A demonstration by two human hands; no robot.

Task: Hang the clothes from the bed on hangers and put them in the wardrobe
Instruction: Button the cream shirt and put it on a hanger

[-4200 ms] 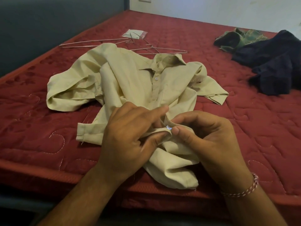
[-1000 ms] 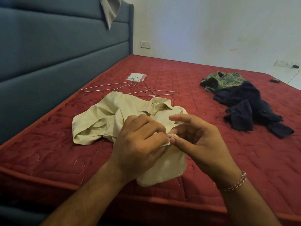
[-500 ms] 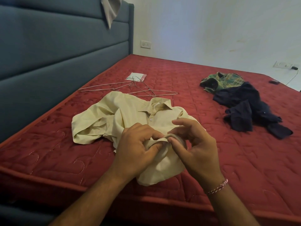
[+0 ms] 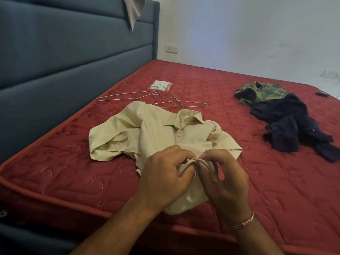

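Both hands pinch the shirt's lower front; the hangers lie beyond its collar.

Your left hand (image 4: 165,178) and right hand (image 4: 223,181) are each clamped on a fold of the cream shirt (image 4: 161,131), which lies near the bed's (image 4: 55,177) front edge, hem toward you, collar pointing away. The wire hangers (image 4: 165,101) sit just past the collar toward the headboard side, so your left hand looks the nearer one. The dark clothes (image 4: 292,124) lie well apart, toward the bed's right.

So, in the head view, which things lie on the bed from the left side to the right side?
Cream shirt, pinched by both hands → wire hangers and small plastic packet, just behind it → green checked shirt → dark blue garment → small dark object near the right edge.
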